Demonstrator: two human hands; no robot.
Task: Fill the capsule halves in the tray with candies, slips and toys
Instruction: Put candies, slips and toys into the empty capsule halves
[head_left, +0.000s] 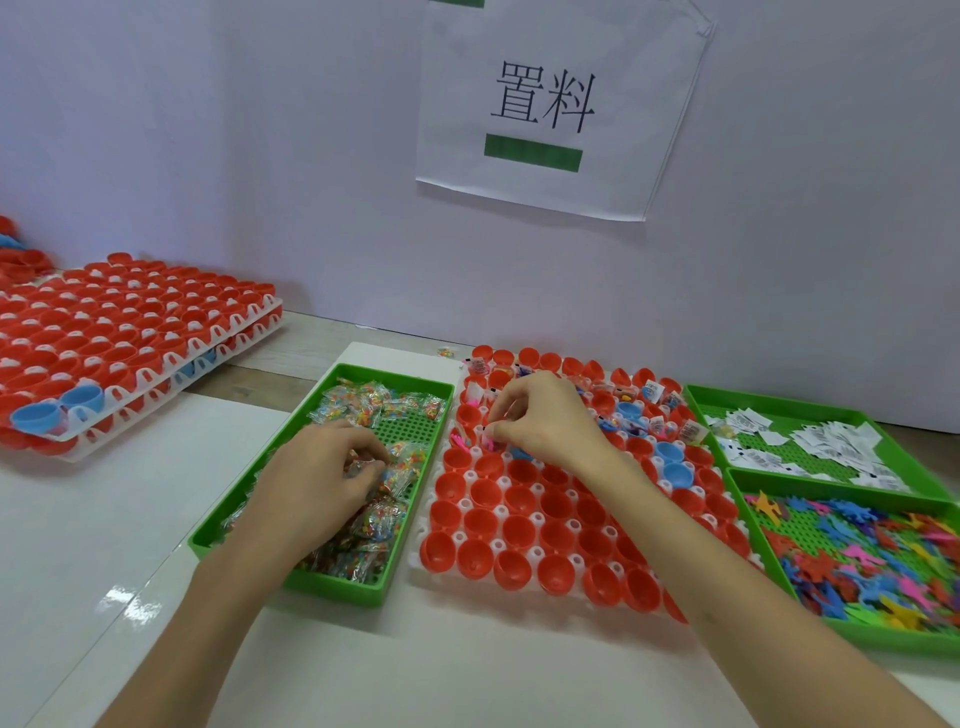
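Left hand (322, 480) among candies (374, 402), its curled fingertips indistinct

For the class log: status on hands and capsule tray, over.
Left hand grips candy packets. Right hand pinched over capsule tray, contents unclear. Near rows empty; nothing blocking.

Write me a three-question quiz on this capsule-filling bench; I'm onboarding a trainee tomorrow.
1. True or false: the left hand holds clear candy packets in the green plastic tray.
2. Where is the pile of white paper slips? A) the far green tray on the right B) the near green tray on the right C) the left tray
3. Fill in: the empty red plastic capsule halves fill the rows ____ the person.
Key: 1 true; 2 A; 3 nearest.
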